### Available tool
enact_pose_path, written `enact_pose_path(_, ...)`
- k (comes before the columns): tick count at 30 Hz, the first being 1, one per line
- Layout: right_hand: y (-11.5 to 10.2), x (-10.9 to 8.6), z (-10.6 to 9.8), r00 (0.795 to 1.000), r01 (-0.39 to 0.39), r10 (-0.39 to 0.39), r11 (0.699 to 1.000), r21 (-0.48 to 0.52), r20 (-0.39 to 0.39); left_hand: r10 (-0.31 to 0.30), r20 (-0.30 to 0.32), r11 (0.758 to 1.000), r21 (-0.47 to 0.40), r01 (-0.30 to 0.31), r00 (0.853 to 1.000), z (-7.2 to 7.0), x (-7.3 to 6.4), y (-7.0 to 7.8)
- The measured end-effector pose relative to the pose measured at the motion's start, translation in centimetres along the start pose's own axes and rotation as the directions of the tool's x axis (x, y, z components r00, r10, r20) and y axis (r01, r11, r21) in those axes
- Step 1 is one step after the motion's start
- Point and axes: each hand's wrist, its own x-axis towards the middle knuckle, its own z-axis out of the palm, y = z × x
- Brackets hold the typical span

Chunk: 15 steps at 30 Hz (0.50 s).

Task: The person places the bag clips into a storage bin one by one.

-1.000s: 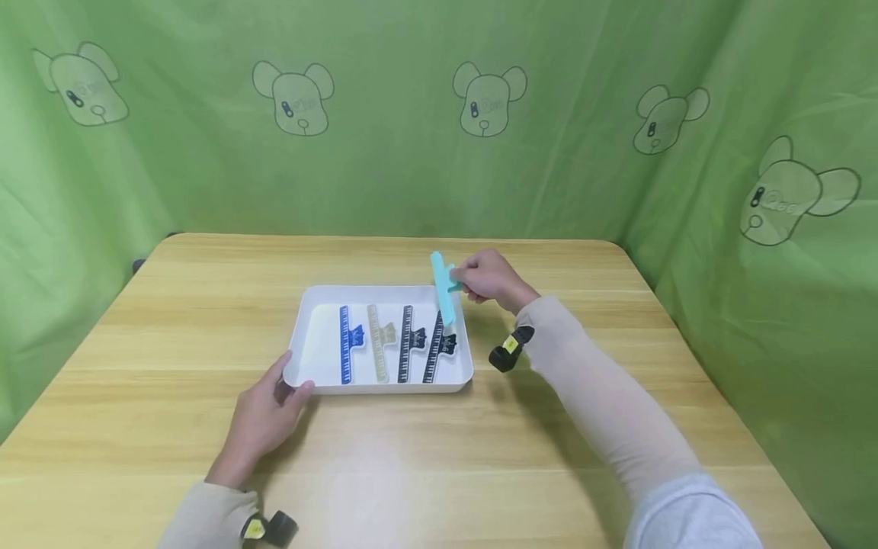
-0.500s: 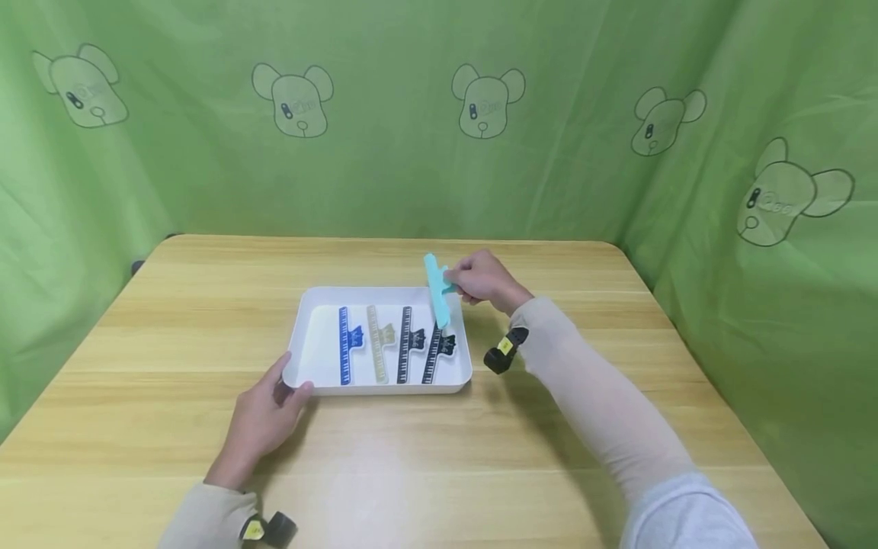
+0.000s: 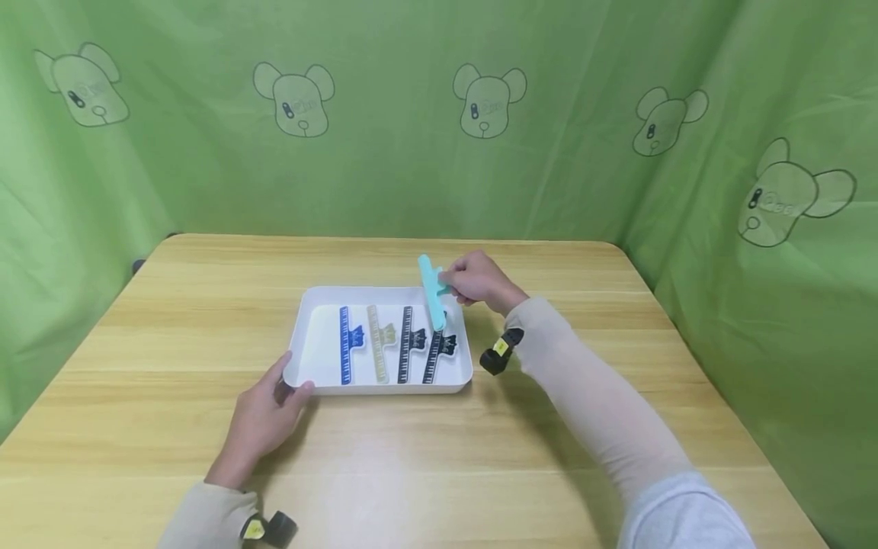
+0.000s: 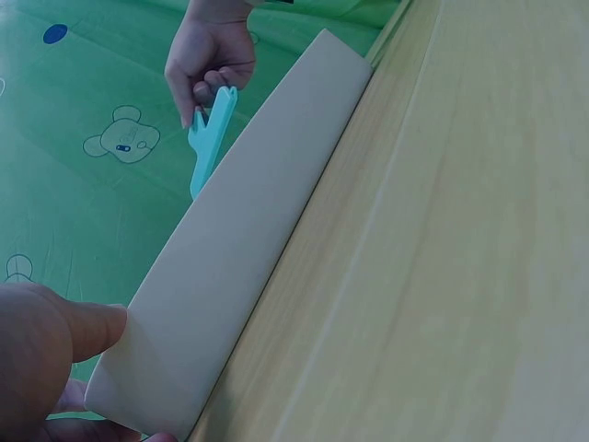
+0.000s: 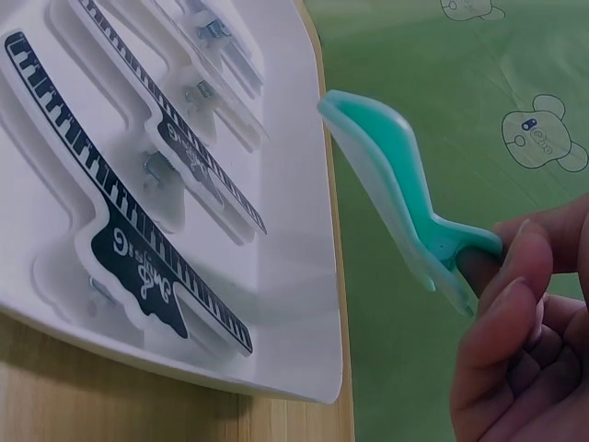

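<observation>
A turquoise clip (image 3: 432,293) is pinched by its tab in my right hand (image 3: 479,278), held above the tray's back right corner. In the right wrist view the turquoise clip (image 5: 391,175) shows its long jaws beside the rim. My left hand (image 3: 264,415) holds the front left corner of the white tray (image 3: 315,343), thumb on the near wall. Inside the tray lie a blue clip (image 3: 345,347), a pale yellow clip (image 3: 379,347), a black clip (image 3: 406,347) and another black clip (image 3: 432,360), all with piano-key patterns. The rightmost one is tilted and partly hidden by the turquoise clip.
A wooden table (image 3: 384,465) carries the tray. Green curtains (image 3: 391,175) with mouse-head drawings hang behind the table and at both sides. The tray's left part (image 3: 317,328) shows bare white floor.
My right hand has moved slightly left with the turquoise clip, which now leans more. The left hand and the tray stay where they were.
</observation>
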Motion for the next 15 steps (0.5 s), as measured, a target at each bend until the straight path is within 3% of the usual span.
enact_pose_path(15,-0.44,0.08,0.63,1.000,0.008,-0.008,1.000,0.011,0.025,-0.005,0.002,1.000,0.001,0.005,1.000,-0.03,0.04,0.00)
